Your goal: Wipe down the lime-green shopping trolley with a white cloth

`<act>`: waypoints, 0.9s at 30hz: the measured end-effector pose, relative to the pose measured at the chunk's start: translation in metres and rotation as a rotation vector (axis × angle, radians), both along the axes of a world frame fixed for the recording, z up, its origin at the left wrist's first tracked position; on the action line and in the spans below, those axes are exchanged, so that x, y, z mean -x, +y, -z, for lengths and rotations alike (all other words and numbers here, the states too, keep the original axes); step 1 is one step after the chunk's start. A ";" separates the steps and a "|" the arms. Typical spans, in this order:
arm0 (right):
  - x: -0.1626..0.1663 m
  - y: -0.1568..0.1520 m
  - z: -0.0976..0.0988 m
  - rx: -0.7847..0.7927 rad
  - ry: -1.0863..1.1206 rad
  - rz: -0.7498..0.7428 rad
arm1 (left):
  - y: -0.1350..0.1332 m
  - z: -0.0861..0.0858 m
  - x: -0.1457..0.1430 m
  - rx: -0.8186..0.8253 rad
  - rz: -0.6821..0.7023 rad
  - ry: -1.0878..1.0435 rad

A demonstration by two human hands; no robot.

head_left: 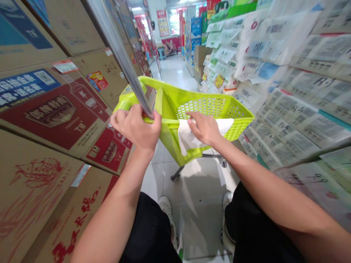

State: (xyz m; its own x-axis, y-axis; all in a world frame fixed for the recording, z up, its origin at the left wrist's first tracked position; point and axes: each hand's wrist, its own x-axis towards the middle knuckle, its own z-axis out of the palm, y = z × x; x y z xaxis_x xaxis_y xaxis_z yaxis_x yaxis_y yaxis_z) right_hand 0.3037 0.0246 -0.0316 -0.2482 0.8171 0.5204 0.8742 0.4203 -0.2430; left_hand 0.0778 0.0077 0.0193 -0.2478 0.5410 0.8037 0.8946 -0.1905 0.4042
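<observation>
A lime-green plastic shopping cart (219, 109) stands in the aisle right in front of me. My left hand (135, 128) is closed around the cart's near rim, at the base of its long grey handle bar (120, 51). My right hand (204, 128) lies flat, fingers stretched out, pressing a white cloth (186, 140) against the near edge of the basket. The cloth hangs down over the rim. The basket looks empty inside.
Stacked cardboard boxes (55, 120) with red labels wall the left side. Piled white paper-goods packs (287, 91) fill the right. The tiled aisle (175, 73) runs ahead to more shelves. My shoes (167, 206) and dark trousers show below.
</observation>
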 end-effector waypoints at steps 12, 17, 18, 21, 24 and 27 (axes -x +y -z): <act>-0.047 0.016 -0.008 0.336 -0.158 0.272 | 0.015 -0.008 0.019 0.084 0.065 0.012; -0.099 0.025 0.002 0.436 -0.210 0.469 | 0.028 -0.005 0.027 0.028 0.011 -0.011; -0.102 0.025 0.003 0.425 -0.215 0.476 | 0.028 -0.004 0.026 0.024 0.005 -0.017; -0.091 0.020 0.003 0.371 -0.218 0.459 | 0.022 -0.001 0.016 0.016 -0.007 -0.039; -0.054 0.011 -0.004 0.326 -0.179 0.359 | 0.013 0.003 0.001 0.001 -0.012 -0.037; -0.010 0.002 -0.015 0.237 -0.099 0.216 | 0.006 0.006 -0.012 -0.009 -0.005 -0.022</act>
State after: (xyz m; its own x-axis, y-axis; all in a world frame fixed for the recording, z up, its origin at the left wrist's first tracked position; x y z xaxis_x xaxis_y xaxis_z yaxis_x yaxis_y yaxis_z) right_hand 0.3136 0.0266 -0.0165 -0.0963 0.9517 0.2916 0.9612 0.1650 -0.2211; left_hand 0.0897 0.0136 0.0131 -0.2684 0.5324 0.8028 0.8863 -0.1899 0.4223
